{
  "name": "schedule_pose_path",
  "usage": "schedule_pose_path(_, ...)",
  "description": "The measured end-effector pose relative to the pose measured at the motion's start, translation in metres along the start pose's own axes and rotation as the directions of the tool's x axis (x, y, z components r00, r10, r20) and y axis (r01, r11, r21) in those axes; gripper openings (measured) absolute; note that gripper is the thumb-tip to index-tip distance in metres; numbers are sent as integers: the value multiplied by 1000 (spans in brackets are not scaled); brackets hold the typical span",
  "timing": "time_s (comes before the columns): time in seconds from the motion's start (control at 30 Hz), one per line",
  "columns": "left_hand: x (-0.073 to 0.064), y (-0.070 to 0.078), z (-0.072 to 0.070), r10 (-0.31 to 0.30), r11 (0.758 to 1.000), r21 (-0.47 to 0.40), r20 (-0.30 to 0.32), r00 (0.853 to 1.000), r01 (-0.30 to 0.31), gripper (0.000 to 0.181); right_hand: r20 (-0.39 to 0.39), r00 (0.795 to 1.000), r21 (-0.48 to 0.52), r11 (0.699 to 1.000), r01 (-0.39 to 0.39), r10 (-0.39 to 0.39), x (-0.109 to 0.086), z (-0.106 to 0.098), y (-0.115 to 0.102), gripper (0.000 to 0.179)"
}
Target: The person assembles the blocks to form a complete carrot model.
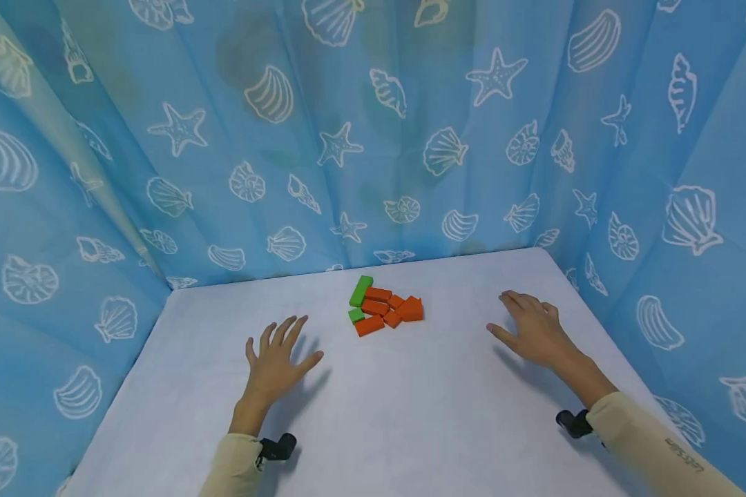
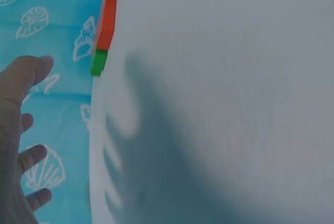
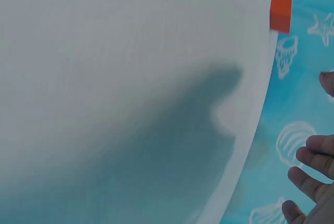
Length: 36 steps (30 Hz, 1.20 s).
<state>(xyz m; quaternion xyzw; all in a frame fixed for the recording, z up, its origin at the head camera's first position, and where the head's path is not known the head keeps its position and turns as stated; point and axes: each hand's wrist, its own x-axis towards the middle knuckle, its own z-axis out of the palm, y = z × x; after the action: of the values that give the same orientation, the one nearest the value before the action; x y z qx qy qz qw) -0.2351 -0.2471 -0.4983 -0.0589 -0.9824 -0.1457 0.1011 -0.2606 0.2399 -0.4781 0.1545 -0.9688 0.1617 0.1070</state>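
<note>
A cluster of red-orange blocks (image 1: 375, 307) and green blocks (image 1: 361, 291) lies on the white table, toward its far edge. My left hand (image 1: 276, 366) hovers to the left and nearer than the blocks, fingers spread and holding nothing. To their right is my right hand (image 1: 532, 330), raised over the table with its fingers extended and its palm free. In the left wrist view, the left thumb (image 2: 26, 75) shows at the left with a green block (image 2: 99, 62) beyond it. A red-orange block (image 3: 281, 12) appears at the top of the right wrist view, apart from the right fingers (image 3: 308, 182).
The white-covered table (image 1: 404, 414) carries the shadows of both hands. A blue curtain (image 1: 360, 172) with white shells and starfish stands along the back and both sides. Each wrist wears a small black camera, such as the left one (image 1: 278, 447).
</note>
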Motion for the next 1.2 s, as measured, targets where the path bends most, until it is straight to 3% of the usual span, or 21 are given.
schedule_pose_path(0.3,19,36,26,83,994,-73,-58,995,-87,68,-5,1000,88,996,3,-3,8,29,-27,53)
schedule_pose_path(0.6,29,63,51,176,978,-103,-46,983,-180,57,15,1000,181,984,1,-4,3,49,-52,41)
schedule_pose_path(0.73,35,74,54,201,976,-90,4,980,-200,49,8,1000,207,978,14,-16,5,53,-60,37)
schedule_pose_path(0.83,38,78,53,184,981,-75,58,981,-180,47,10,999,225,974,36,-39,9,54,-65,35)
schedule_pose_path(0.97,38,79,53,181,982,-63,87,980,-176,49,10,998,249,967,57,-61,15,54,-71,32)
schedule_pose_path(1.2,25,77,53,173,985,-28,62,983,-172,44,29,998,296,954,47,-58,18,57,-78,28)
